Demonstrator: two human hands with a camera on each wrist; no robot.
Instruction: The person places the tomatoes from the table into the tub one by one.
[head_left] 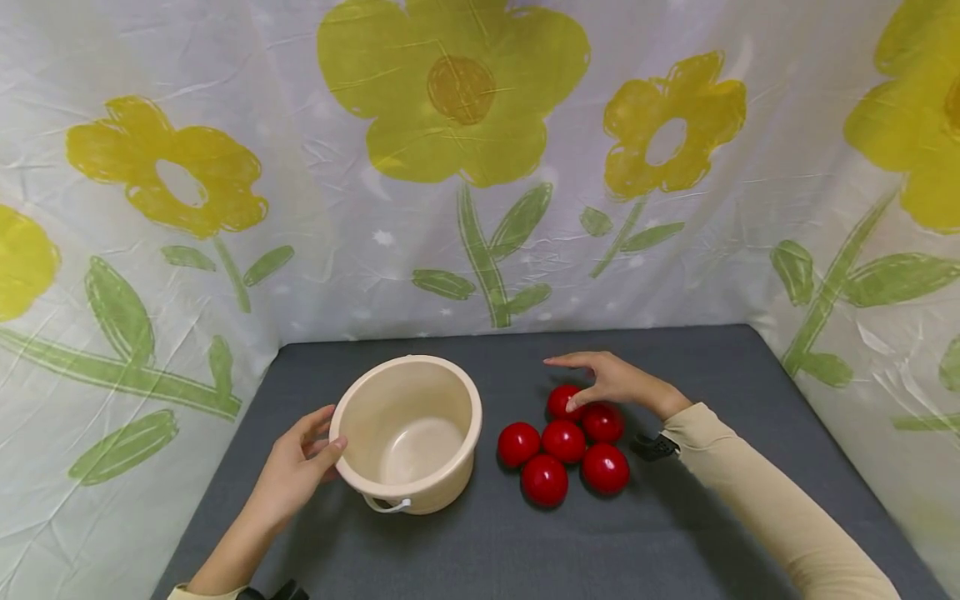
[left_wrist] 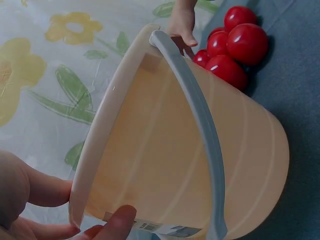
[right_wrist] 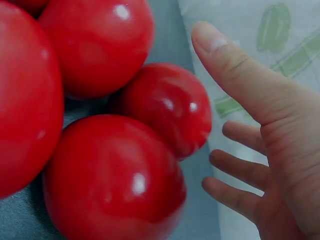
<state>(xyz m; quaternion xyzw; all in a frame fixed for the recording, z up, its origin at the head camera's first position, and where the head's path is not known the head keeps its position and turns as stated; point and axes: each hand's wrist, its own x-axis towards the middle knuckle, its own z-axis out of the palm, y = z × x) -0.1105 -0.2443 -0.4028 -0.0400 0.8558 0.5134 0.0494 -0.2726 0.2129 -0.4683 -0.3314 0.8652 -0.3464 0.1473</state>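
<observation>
A cream plastic bucket point(head_left: 442, 492) stands upright with its mouth facing up, left of centre in the head view. My left hand point(head_left: 296, 462) holds its rim at the left side, thumb over the edge and fingers against the outer wall. Several glossy red balls point(head_left: 544, 481) sit in a tight cluster right of the bucket. Over the far ball point(head_left: 562, 402) hovers my right hand point(head_left: 618, 382), its thumb and fingers spread. In the right wrist view that hand's thumb point(right_wrist: 235, 65) is apart from the nearest balls point(right_wrist: 167, 107), with nothing between the fingers.
A dark grey cloth covers the table point(head_left: 480, 550). Behind and beside it hangs a white curtain point(head_left: 337, 275) with yellow flowers. The bucket's pale handle point(left_wrist: 205, 125) hangs down along its outside, and a label point(left_wrist: 150, 226) is stuck to the wall.
</observation>
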